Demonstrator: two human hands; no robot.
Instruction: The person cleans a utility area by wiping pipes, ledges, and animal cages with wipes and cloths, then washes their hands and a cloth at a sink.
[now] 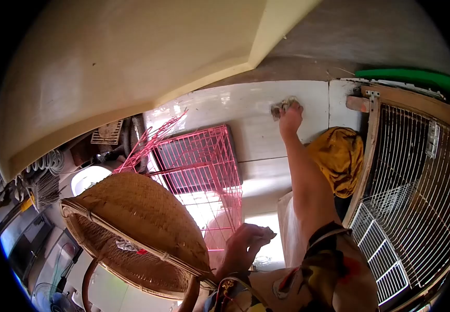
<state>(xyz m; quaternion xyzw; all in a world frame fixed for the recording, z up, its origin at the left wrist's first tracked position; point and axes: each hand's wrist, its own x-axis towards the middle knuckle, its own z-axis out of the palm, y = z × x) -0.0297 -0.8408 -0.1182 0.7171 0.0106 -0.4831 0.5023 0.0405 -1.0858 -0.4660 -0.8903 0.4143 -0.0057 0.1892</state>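
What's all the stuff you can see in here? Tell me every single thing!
panel: 1, cream, upper left
tiles: several, white, middle
green thing: 1, green, upper right
big cage: 1, brown frame, pale wires, right
cloth: 1, mustard, left of big cage
pink cage: 1, pink, middle
basket: 1, tan, lower left
bowl or bucket: 1, white, behind basket
brush: 1, greyish, left
left-edge clutter: too dim to count
rag: 1, greyish, on tiles
right hand: 1, bare, on rag
left hand: 1, bare, by pink cage

Head-worn view, forward and down
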